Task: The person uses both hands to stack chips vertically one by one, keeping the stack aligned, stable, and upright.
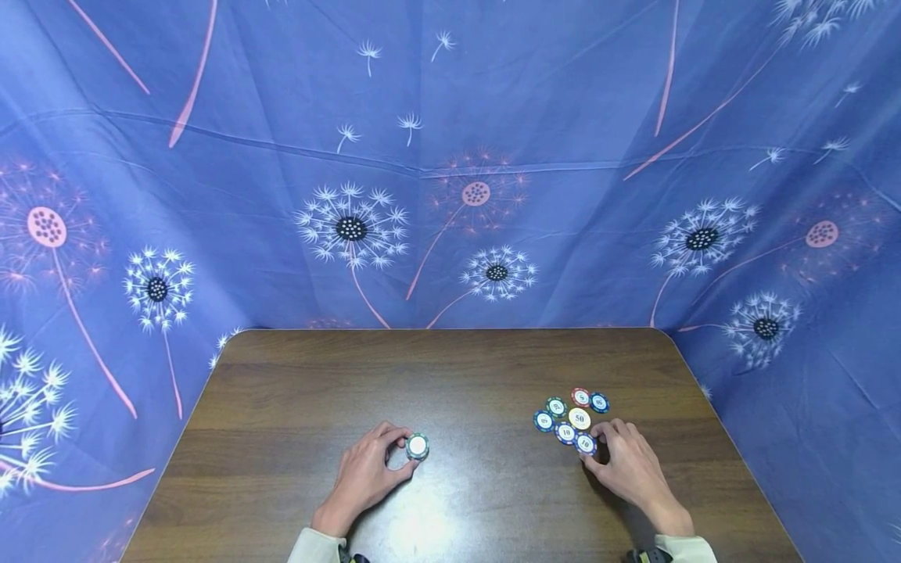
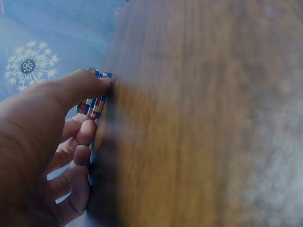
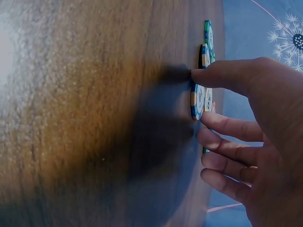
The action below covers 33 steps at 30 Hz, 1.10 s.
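Observation:
On the left half of the table, my left hand [image 1: 366, 469] pinches a short stack of poker chips [image 1: 418, 446] between thumb and fingers. A green-rimmed chip tops it, and mixed coloured edges of the stack [image 2: 90, 108] show in the left wrist view. My right hand [image 1: 629, 463] has thumb and index finger on opposite edges of a blue poker chip [image 1: 585, 444] marked 10, which lies flat. Close around it are a yellow chip [image 1: 579, 418] marked 50, another blue chip [image 1: 566, 433], a green chip [image 1: 556, 407] and a red chip [image 1: 580, 397].
Two more blue chips lie at the outer sides of the loose group, a left one [image 1: 543, 421] and a right one [image 1: 599, 403]. The brown wooden table [image 1: 450, 367] ends at a blue dandelion-print cloth [image 1: 422, 156] behind and beside it. Light glares near the front.

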Each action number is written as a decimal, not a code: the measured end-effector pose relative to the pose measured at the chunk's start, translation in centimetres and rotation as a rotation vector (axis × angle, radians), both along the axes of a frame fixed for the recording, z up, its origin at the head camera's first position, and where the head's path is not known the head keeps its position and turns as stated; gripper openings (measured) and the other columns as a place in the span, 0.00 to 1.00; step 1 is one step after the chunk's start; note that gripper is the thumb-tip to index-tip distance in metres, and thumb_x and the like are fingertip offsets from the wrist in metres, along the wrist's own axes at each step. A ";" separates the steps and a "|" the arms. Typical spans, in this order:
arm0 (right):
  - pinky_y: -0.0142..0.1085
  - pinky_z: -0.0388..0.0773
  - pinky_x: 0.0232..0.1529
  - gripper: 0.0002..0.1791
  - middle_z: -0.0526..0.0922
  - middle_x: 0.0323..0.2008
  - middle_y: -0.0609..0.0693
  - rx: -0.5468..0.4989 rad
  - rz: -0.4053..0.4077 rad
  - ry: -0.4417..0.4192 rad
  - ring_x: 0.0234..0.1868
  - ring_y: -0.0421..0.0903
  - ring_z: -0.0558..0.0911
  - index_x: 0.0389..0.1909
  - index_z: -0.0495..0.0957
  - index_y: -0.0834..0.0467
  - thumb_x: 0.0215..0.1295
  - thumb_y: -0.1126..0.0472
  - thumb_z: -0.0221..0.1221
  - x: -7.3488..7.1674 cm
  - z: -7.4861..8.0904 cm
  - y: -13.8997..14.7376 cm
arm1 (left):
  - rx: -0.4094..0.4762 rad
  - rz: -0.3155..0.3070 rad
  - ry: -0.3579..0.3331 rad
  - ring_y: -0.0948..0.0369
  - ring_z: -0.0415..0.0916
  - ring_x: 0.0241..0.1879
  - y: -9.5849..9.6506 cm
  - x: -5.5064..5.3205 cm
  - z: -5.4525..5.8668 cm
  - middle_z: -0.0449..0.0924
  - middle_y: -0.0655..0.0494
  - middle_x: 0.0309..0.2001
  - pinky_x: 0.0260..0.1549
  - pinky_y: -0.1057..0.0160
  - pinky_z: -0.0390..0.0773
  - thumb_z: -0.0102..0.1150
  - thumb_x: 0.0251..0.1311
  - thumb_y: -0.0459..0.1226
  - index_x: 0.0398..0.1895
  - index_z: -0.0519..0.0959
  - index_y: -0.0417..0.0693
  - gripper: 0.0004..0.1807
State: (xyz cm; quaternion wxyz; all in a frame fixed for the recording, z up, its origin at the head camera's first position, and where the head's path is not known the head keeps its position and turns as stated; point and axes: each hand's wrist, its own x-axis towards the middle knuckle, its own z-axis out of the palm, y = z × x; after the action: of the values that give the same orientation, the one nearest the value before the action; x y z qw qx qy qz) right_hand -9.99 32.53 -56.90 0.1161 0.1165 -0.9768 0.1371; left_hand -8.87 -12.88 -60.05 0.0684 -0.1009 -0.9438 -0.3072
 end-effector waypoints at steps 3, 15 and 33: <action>0.53 0.75 0.42 0.23 0.80 0.37 0.51 0.002 -0.004 -0.013 0.39 0.53 0.77 0.40 0.84 0.61 0.45 0.56 0.81 0.0 0.1 0.0 | -0.002 0.001 -0.004 0.74 0.67 0.30 0.0 0.0 0.1 0.75 0.76 0.37 0.26 0.67 0.65 0.82 0.49 0.50 0.48 0.88 0.64 0.21; 0.49 0.74 0.38 0.19 0.76 0.29 0.47 0.012 0.003 0.068 0.33 0.48 0.74 0.31 0.81 0.58 0.41 0.56 0.79 -0.4 -0.3 0.0 | -0.007 0.008 0.006 0.75 0.65 0.30 0.1 0.0 0.0 0.76 0.76 0.37 0.26 0.67 0.64 0.82 0.49 0.49 0.48 0.88 0.63 0.21; 0.46 0.71 0.30 0.21 0.70 0.23 0.40 0.030 -0.025 0.157 0.27 0.44 0.71 0.23 0.74 0.49 0.32 0.52 0.77 0.7 -0.9 1.1 | -0.008 0.001 0.009 0.74 0.65 0.30 0.1 0.1 0.2 0.77 0.74 0.38 0.26 0.66 0.65 0.82 0.49 0.49 0.48 0.88 0.63 0.21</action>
State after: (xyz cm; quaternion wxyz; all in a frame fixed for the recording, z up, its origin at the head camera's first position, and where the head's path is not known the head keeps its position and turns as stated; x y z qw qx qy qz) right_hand -9.26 33.59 -57.81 0.1923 0.1166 -0.9680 0.1112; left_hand -8.76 -12.78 -59.83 0.0725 -0.1021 -0.9448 -0.3028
